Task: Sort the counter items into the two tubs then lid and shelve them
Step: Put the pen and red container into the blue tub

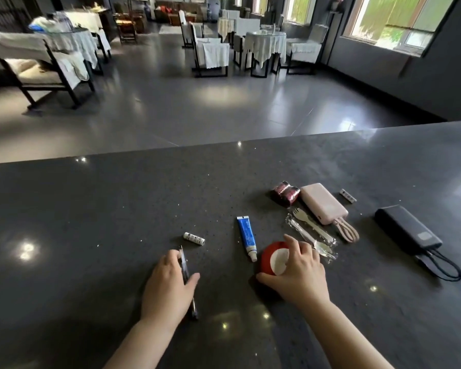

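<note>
Two bare hands are seen low over a dark speckled polished stone counter [91, 222]. One slim pen [186, 272], dark with a clear section, is pinched by the left hand [168, 286], thumb on one side and fingers curled over the other; its tip end pokes out below the hand and lies at the counter surface. One round red object with a white circular patch [273, 259] is clasped by the right hand [298, 272], fingers spread over its top, thumb at its near edge; what it is cannot be told. Just left of it, one blue squeeze tube [247, 238] with a white cap is laid flat, cap toward the viewer. Further left, one small white cylinder with a printed pattern [194, 238] is seen on its side. Right of the red object, two pale plastic utensils in clear wrappers [312, 235] are laid side by side, glossy and crinkled. Beyond them, one pink rounded-rectangle power bank [324, 203] with a looped pink cable is seen. One black power bank [407, 229] with a black cable is set well to the right. Two shiny pink-red foil spools [286, 193] sit touching each other, just beside the pink bank. One small grey strip [347, 195] lies farthest back. No tub is in view.
</note>
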`<action>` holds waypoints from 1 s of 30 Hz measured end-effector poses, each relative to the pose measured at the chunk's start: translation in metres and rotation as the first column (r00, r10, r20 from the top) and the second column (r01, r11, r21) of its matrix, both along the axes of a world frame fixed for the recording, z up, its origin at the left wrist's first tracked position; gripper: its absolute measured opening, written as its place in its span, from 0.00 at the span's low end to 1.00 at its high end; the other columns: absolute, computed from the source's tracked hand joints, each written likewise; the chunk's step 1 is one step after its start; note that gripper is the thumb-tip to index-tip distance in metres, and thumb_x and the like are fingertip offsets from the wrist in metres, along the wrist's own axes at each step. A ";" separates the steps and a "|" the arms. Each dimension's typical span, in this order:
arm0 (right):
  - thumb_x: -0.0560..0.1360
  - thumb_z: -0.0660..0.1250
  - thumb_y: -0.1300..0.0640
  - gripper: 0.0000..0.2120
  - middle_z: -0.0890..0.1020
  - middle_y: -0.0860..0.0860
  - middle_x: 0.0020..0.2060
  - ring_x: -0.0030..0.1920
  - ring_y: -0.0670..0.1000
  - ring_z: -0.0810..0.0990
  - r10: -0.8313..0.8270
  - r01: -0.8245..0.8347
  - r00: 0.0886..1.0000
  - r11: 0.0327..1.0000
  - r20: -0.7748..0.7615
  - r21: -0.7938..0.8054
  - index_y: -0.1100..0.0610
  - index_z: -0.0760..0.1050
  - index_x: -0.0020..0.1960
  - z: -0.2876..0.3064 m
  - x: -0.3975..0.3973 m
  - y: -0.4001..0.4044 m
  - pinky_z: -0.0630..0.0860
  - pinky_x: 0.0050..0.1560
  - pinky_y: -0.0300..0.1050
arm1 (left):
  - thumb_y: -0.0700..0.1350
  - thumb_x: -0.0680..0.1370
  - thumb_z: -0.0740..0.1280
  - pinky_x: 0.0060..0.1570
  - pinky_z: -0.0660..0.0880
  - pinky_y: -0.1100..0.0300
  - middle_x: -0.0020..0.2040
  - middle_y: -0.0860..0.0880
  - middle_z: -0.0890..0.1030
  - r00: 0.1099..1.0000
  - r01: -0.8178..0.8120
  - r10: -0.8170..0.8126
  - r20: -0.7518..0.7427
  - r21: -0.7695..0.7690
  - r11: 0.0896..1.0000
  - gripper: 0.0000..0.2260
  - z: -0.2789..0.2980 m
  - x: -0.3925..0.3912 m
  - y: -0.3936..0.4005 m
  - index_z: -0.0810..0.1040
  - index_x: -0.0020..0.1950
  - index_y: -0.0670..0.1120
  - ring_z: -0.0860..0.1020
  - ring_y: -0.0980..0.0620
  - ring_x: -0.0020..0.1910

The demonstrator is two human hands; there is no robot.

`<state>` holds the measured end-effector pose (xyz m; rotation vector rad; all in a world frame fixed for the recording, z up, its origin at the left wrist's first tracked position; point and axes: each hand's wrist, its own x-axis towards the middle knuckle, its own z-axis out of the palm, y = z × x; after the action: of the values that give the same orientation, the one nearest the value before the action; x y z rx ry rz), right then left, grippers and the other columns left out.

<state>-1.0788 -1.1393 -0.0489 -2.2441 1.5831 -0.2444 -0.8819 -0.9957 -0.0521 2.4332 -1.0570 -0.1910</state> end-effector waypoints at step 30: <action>0.54 0.70 0.29 0.52 0.66 0.47 0.66 0.67 0.52 0.63 0.037 -0.038 0.998 0.999 0.043 0.032 0.40 0.54 0.73 0.001 0.012 -0.005 0.66 0.65 0.49 | 0.46 0.70 0.73 0.59 0.65 0.61 0.61 0.47 0.67 0.998 0.044 -0.049 -0.040 -0.112 0.993 0.14 -0.008 0.032 -0.058 0.77 0.54 0.49 0.67 0.47 0.62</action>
<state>-1.0673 -1.1442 -0.0481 -2.2266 1.5114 -0.2522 -0.8503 -1.0537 -0.0601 2.2973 -1.0770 -0.1934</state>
